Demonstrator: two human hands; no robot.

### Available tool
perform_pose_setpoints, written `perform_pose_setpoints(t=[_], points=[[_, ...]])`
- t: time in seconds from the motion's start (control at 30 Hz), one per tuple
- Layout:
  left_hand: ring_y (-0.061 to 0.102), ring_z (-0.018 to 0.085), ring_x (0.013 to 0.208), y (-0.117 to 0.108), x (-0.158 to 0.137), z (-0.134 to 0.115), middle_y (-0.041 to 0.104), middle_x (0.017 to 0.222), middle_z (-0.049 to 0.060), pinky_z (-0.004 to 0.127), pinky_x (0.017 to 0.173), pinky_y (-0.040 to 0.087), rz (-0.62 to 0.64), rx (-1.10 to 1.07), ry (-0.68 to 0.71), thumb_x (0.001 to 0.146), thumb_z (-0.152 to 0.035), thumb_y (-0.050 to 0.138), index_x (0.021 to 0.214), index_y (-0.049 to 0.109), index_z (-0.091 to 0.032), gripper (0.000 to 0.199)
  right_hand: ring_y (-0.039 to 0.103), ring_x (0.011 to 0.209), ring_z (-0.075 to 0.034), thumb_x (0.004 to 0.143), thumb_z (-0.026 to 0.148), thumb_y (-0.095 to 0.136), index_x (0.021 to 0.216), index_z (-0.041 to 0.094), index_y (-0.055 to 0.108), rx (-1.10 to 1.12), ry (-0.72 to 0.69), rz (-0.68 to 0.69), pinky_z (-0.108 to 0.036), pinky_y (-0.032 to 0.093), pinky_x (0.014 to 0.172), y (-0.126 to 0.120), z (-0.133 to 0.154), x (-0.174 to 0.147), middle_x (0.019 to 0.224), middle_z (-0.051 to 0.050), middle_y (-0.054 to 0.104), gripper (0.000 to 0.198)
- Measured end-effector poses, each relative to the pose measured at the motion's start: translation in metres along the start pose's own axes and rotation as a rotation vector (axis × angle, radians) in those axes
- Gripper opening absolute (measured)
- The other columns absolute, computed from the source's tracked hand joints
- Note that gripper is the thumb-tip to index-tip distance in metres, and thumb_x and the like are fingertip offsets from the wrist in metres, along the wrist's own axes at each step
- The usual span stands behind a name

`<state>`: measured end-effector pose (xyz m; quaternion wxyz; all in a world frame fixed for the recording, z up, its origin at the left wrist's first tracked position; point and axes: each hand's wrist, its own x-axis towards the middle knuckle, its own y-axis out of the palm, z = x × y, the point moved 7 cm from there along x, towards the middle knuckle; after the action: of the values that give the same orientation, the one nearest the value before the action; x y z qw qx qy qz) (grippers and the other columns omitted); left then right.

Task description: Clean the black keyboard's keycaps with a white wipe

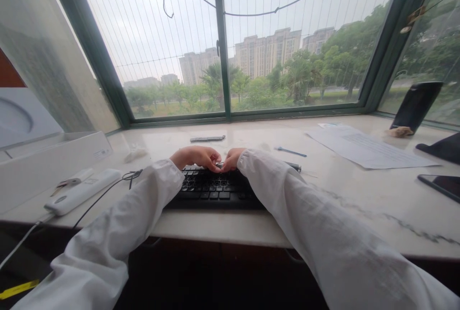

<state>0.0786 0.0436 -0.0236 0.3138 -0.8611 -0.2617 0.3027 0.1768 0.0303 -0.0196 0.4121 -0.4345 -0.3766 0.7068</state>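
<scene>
Curled fingers (214,158), left hand (197,156), right hand (233,159), contents hidden, above black keyboard (208,196)

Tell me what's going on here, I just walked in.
A person in white sleeves has their left hand and right hand close together over the far part of a black keyboard, fingertips drawn in toward each other. Whether they pinch something small is hard to tell. The keyboard lies on a pale counter by a window, with a thin blue stick and paper off to the right.
</scene>
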Motion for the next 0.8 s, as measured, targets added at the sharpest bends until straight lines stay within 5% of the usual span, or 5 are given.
perform_pose_setpoints(t=[0.37, 0.53, 0.67, 0.73, 0.8], points=[[0.037, 0.011, 0.058, -0.002, 0.004, -0.010, 0.042, 0.056, -0.006, 0.024, 0.055, 0.027, -0.016, 0.140, -0.019, 0.050, -0.033, 0.077, 0.059, 0.044, -0.018, 0.036, 0.062, 0.075, -0.014, 0.066, 0.036, 0.073, 0.065, 0.018, 0.067, -0.082, 0.062, -0.050, -0.019, 0.042, 0.058, -0.004, 0.011, -0.016, 0.076, -0.002, 0.068, 0.019], [0.042, 0.011, 0.061, -0.001, -0.003, -0.009, 0.046, 0.061, -0.005, 0.023, 0.059, 0.032, -0.048, 0.083, 0.106, 0.059, -0.038, 0.074, 0.064, 0.047, -0.018, 0.034, 0.064, 0.084, -0.018, 0.066, 0.038, 0.072, 0.077, 0.020, 0.072, -0.051, 0.035, -0.079, -0.020, 0.043, 0.059, -0.001, 0.008, -0.015, 0.088, -0.003, 0.070, 0.021], [0.048, 0.013, 0.066, -0.029, -0.017, 0.007, 0.055, 0.074, -0.001, 0.024, 0.059, 0.034, -0.377, 0.084, 0.082, 0.068, -0.048, 0.068, 0.077, 0.057, -0.018, 0.034, 0.064, 0.091, -0.019, 0.074, 0.033, 0.064, 0.095, 0.021, 0.072, 0.040, 0.003, -0.267, -0.024, 0.045, 0.071, -0.021, -0.011, -0.018, 0.097, -0.005, 0.071, 0.026], [0.052, 0.016, 0.070, -0.050, -0.027, 0.020, 0.060, 0.080, 0.003, 0.026, 0.062, 0.036, -0.650, 0.193, -0.042, 0.070, -0.047, 0.066, 0.081, 0.061, -0.018, 0.031, 0.062, 0.100, -0.023, 0.078, 0.029, 0.058, 0.102, 0.018, 0.070, -0.099, 0.147, -0.538, -0.031, 0.043, 0.083, -0.045, -0.034, -0.027, 0.104, -0.012, 0.069, 0.029], [0.054, 0.018, 0.074, -0.061, -0.035, 0.029, 0.064, 0.082, 0.004, 0.028, 0.065, 0.037, -0.833, 0.342, -0.175, 0.071, -0.042, 0.065, 0.082, 0.065, -0.020, 0.024, 0.059, 0.105, -0.025, 0.081, 0.028, 0.055, 0.109, 0.014, 0.066, -0.236, 0.243, -0.641, -0.037, 0.037, 0.095, -0.056, -0.051, -0.032, 0.108, -0.016, 0.067, 0.033]])
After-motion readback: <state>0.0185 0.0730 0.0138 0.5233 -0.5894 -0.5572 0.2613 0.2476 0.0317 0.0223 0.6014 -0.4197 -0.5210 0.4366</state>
